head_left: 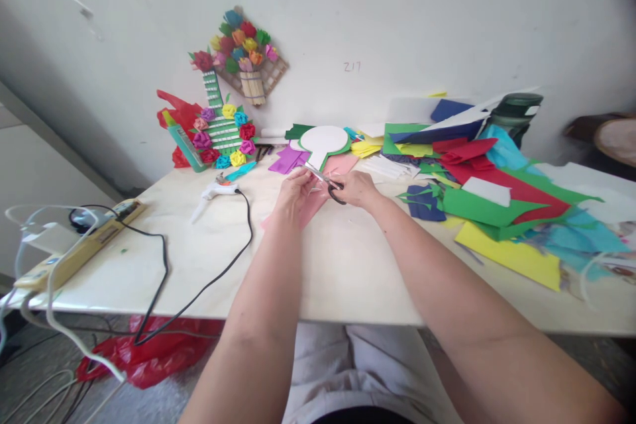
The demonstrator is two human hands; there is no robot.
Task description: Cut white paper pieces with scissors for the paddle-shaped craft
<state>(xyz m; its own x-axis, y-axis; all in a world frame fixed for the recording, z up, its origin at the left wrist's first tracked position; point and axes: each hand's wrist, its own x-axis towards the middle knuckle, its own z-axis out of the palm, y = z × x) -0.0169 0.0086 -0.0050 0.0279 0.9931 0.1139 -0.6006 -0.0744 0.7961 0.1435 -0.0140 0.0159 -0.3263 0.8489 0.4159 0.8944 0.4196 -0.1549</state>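
My right hand (358, 189) grips a pair of scissors (336, 193) by the dark handles, with the blades pointing left. My left hand (297, 189) is pinched close to the blade tips, and something small and pale seems to be between its fingers, too small to name. Pink paper (313, 209) lies on the table under both hands. Just beyond them is a white paddle-shaped cutout with a green edge (325, 140), its narrow end toward my left fingers. Purple paper (288, 159) lies to the left of the cutout.
A hot glue gun (218, 191) with a black cord lies left, near a power strip (84, 242). A green guitar shape with paper flowers (223, 126) leans on the wall beside a glue bottle (183, 140). Coloured sheets (507, 205) and a dark bottle (511, 112) crowd the right.
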